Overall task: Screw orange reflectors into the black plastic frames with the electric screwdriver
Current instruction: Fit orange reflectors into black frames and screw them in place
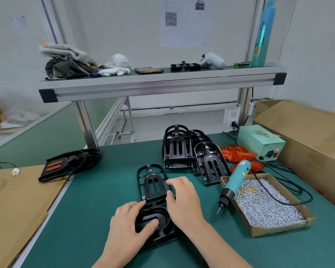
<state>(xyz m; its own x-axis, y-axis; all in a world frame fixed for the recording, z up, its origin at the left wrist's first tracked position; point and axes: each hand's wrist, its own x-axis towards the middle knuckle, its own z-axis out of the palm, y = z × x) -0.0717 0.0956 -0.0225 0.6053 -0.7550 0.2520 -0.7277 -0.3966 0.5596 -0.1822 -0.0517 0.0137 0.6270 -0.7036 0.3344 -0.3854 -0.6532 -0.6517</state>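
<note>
Black plastic frame (152, 183): lies flat on the green surface (97, 200), mid-width, towards the front edge. Slots unfilled.
Second black frame (159, 216): touching the first on its front-edge side; whether the two are joined cannot be told.
Left hand (130, 223): on the second black frame, thumb in its oval hollow, fingers curled over its left rim, gripping it.
Right hand (184, 200): apart from the left, fingers loosely bent, tips touching the right rim of the first frame.
Stacked black frames (177, 149): upright and leaning, towards the back edge, right of centre.
Orange reflectors (234, 153): loose heap, just right of the stack.
Electric screwdriver (235, 181): teal body tilted against the tray's left corner, bit pointing at the front edge, no hand on it.
Cardboard tray (259, 230): near the right edge, holding silver screws (267, 204).
Power box (260, 146): back right corner, red lamp lit.
Fitted frames (66, 165): at the left edge, with orange strips showing.
</note>
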